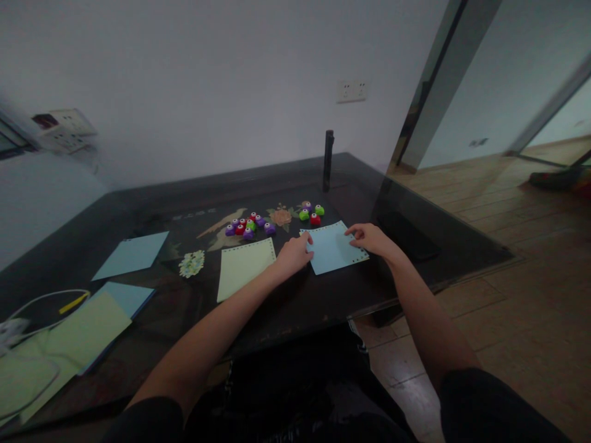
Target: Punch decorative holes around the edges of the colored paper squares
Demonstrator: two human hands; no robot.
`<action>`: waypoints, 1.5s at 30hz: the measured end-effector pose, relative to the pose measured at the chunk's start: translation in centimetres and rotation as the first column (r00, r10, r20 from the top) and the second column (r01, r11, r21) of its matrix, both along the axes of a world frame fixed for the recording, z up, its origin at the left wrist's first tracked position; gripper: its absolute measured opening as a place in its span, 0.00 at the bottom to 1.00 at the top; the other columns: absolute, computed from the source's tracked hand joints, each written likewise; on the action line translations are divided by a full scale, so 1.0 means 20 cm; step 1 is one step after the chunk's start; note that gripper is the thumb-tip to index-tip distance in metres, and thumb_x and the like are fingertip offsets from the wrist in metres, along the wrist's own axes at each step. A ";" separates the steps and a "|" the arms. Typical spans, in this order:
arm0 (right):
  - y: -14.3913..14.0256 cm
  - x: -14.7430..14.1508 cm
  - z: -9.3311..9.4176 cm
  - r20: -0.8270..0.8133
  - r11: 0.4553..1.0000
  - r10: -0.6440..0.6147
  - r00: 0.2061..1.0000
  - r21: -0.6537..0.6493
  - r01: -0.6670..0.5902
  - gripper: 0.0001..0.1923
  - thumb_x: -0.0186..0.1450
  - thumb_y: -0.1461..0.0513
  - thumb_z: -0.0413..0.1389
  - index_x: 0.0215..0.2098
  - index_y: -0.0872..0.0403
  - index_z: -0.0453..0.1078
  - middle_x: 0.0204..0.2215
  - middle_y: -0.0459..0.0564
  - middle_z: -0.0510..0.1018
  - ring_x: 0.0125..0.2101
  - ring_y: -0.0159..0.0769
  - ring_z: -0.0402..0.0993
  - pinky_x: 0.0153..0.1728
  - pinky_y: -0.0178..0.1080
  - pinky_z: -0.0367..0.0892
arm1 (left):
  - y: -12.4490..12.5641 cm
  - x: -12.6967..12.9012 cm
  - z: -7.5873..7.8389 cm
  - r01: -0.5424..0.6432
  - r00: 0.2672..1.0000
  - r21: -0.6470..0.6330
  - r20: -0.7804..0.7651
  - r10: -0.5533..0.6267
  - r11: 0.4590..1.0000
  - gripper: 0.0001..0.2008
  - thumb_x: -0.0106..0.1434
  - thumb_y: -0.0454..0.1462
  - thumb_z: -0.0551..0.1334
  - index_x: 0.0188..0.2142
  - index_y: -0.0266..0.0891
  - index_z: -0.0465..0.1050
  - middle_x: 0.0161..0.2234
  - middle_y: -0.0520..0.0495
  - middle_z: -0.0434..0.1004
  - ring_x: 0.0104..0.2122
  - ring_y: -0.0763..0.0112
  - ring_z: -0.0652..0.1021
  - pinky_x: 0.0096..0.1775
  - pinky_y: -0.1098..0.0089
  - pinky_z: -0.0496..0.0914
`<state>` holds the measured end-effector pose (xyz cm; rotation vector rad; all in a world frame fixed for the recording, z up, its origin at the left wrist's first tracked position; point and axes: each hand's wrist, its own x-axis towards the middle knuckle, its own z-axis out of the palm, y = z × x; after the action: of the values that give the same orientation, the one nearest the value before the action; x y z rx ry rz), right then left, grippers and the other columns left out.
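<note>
- White cable [41, 301]: loops across the far left of the dark counter [286, 307], partly over the paper stack there.
- Paper stack [87, 332]: pale green sheet uppermost, a blue sheet showing beneath its upper right corner; lies at the left front of the counter.
- Single blue sheet [132, 254]: flat, set back from the stack, apart from everything else.
- Small floral inlay [191, 263]: part of the counter surface, just left of the green sheet.
- Green sheet [244, 266]: pale, flat, a row of punched marks along its top edge; just left of the left hand.
- Cluster of small punches [249, 226]: purple, red and green, grouped close together behind the green sheet.
- Left hand [295, 253]: palm down, fingers loosely curled; grip not closed on anything, fingertips resting on the left edge of the light blue sheet.
- Light blue sheet [333, 247]: flat on the counter between both hands, punched marks along its edges; near the counter's right front.
- Second group of punches [311, 213]: green, purple and red, just behind the light blue sheet.
- Dark upright cylinder [328, 160]: stands near the back of the counter, behind the second group.
- Right hand [372, 239]: palm down, fingers bent; grip open, fingertips touching the sheet's right portion.
</note>
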<state>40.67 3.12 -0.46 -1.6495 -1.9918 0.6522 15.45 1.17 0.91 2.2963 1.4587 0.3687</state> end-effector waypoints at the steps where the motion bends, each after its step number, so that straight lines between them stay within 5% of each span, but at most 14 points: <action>1: 0.00 0.00 0.00 -0.001 1.000 0.001 1.000 0.002 -0.001 0.12 0.52 0.67 0.59 0.36 0.57 0.74 0.20 0.43 0.70 0.23 0.30 0.67 0.27 0.34 0.61 | 0.00 0.00 0.00 0.002 1.000 0.004 0.003 -0.002 1.000 0.12 0.56 0.33 0.60 0.41 0.41 0.65 0.28 0.50 0.77 0.28 0.67 0.77 0.36 0.69 0.68; 24: -0.01 -0.01 0.00 0.130 0.996 -0.041 0.991 0.086 0.030 0.10 0.50 0.65 0.60 0.32 0.54 0.76 0.23 0.44 0.65 0.25 0.30 0.63 0.27 0.33 0.58 | -0.04 0.03 0.03 -0.024 0.996 0.045 -0.090 0.028 0.999 0.12 0.58 0.36 0.58 0.43 0.41 0.70 0.32 0.43 0.76 0.35 0.59 0.77 0.41 0.63 0.68; 30: -0.03 -0.05 0.07 0.039 0.984 -0.072 0.997 0.164 0.064 0.09 0.53 0.62 0.59 0.33 0.55 0.75 0.20 0.42 0.65 0.23 0.30 0.62 0.26 0.34 0.56 | -0.04 -0.22 0.12 -0.011 0.999 0.167 0.039 0.005 0.986 0.10 0.61 0.37 0.55 0.42 0.42 0.71 0.29 0.48 0.76 0.30 0.67 0.75 0.36 0.68 0.67; 37: -0.05 -0.41 0.22 -0.013 0.953 0.166 0.986 0.260 -0.157 0.05 0.56 0.65 0.58 0.31 0.54 0.75 0.26 0.47 0.73 0.27 0.32 0.66 0.31 0.35 0.60 | -0.01 -0.77 0.07 -0.167 0.986 0.302 0.057 0.157 0.938 0.10 0.59 0.34 0.54 0.37 0.41 0.72 0.39 0.45 0.76 0.39 0.66 0.74 0.46 0.63 0.67; 41: -0.01 -0.74 0.22 0.074 0.896 0.377 0.923 0.221 -0.384 0.06 0.58 0.66 0.57 0.33 0.55 0.75 0.29 0.49 0.76 0.30 0.33 0.69 0.33 0.35 0.62 | -0.01 -0.87 0.01 -0.189 0.982 0.288 0.041 0.185 0.939 0.11 0.59 0.34 0.55 0.40 0.42 0.72 0.44 0.45 0.74 0.48 0.63 0.71 0.51 0.60 0.63; 45: 0.08 -0.98 0.15 0.264 0.867 0.401 0.878 0.200 -0.456 0.12 0.59 0.61 0.58 0.41 0.55 0.74 0.38 0.54 0.76 0.39 0.40 0.71 0.39 0.38 0.63 | -0.02 -0.88 -0.03 -0.201 0.973 0.271 -0.055 0.224 0.941 0.15 0.60 0.41 0.57 0.46 0.42 0.70 0.50 0.44 0.70 0.51 0.58 0.68 0.52 0.56 0.61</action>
<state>21.12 4.70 2.53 -1.1652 -2.5168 0.3478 -2.22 0.85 0.37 2.3864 1.8050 0.5657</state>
